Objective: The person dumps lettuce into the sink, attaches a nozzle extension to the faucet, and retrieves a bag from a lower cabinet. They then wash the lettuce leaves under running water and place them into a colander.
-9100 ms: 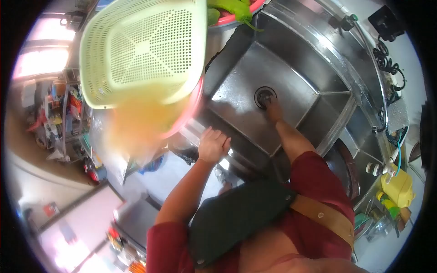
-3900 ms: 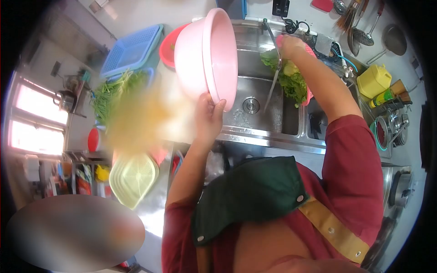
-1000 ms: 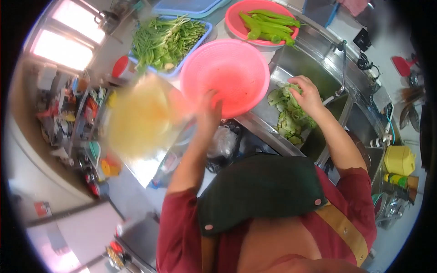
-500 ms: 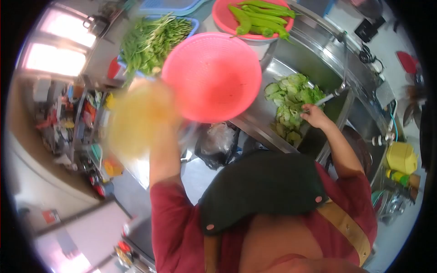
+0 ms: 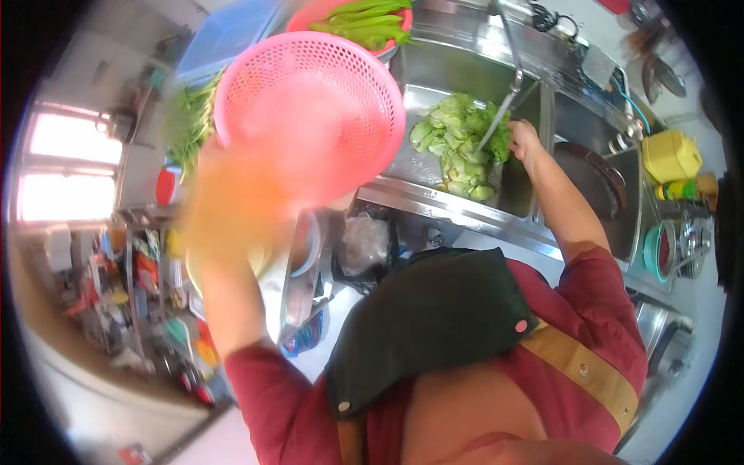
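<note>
My right hand (image 5: 524,142) reaches into the sink at the right edge of a pile of green lettuce (image 5: 457,151). Its fingers are curled against the leaves beside the slim faucet spout (image 5: 502,116). A pink perforated colander (image 5: 314,66) is tilted at the left of the sink. My left hand (image 5: 242,186) is an orange blur over the colander's lower left side, and its fingers cannot be made out. Whether it grips the rim is not clear. Part of a pale yellow basin (image 5: 194,275) shows behind the left forearm.
Long green peppers (image 5: 364,23) lie in a red basin (image 5: 306,17) behind the colander. Leafy greens (image 5: 194,128) and a blue tray (image 5: 229,39) are at the left. A second sink bay holds a dark pan (image 5: 581,182). A black-lined bin (image 5: 364,244) stands below the counter.
The view has swung to the right. My left hand has gone from a yellow smear beside the colander to overlapping its lower left. My right hand has moved right and farther away along the lettuce.
</note>
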`<state>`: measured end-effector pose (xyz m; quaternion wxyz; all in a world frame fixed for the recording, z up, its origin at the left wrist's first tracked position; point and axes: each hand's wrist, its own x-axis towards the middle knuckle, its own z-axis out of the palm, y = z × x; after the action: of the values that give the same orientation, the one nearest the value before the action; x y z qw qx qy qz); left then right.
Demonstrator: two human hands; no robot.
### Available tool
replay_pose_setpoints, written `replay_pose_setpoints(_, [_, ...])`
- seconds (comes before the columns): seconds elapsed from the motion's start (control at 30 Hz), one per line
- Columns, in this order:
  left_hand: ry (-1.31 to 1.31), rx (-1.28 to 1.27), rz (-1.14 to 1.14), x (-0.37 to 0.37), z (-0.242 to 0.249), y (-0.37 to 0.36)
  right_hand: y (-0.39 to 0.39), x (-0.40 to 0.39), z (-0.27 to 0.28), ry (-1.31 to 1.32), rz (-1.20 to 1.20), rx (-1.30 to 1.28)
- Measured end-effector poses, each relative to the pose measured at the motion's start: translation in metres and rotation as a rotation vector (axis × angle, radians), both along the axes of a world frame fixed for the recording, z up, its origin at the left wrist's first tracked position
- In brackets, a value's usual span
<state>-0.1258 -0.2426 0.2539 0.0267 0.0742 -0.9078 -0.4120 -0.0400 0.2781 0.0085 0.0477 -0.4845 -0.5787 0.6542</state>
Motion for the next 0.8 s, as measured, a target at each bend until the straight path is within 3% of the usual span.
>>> replay_pose_setpoints(0.07, [-0.131, 0.372, -0.153, 0.026, 0.016, 0.017, -0.001, 0.016, 0.034, 0.044, -0.086, 0.249])
replay_pose_setpoints(0.13, [-0.199, 0.580, -0.272, 0.041, 0.010, 0.021, 0.016, 0.035, 0.063, 0.088, -0.091, 0.380])
replay_pose_setpoints(0.2, [-0.167, 0.731, -0.240, 0.056, 0.006, 0.022, 0.033, 0.047, 0.091, 0.070, -0.100, 0.551])
replay_pose_setpoints(0.27, [-0.195, 1.047, -0.166, 0.060, -0.001, 0.001, 0.079, 0.050, 0.089, 0.087, -0.147, 0.693])
replay_pose_setpoints(0.33, [-0.197, 1.094, -0.088, 0.063, -0.007, -0.017, 0.112, 0.050, 0.101, 0.061, -0.175, 0.769])
replay_pose_setpoints(0.47, [-0.169, 0.984, 0.184, 0.063, -0.035, -0.031, 0.186, 0.027, 0.103, 0.083, -0.235, 0.935])
replay_pose_setpoints(0.57, [-0.236, 1.040, 0.224, 0.051, -0.077, -0.050, 0.240, 0.000, 0.108, 0.021, -0.211, 1.149])
replay_pose_setpoints(0.67, [-0.044, 0.759, 0.317, 0.060, -0.078, -0.013, 0.308, -0.033, 0.098, -0.010, -0.222, 1.256])
replay_pose_setpoints(0.73, [0.294, 0.373, 0.322, 0.063, -0.067, 0.056, 0.324, -0.045, 0.111, -0.079, -0.221, 1.178])
replay_pose_setpoints(0.8, [0.619, -0.025, 0.293, 0.066, -0.054, 0.138, 0.335, -0.049, 0.121, -0.070, -0.058, 1.133])
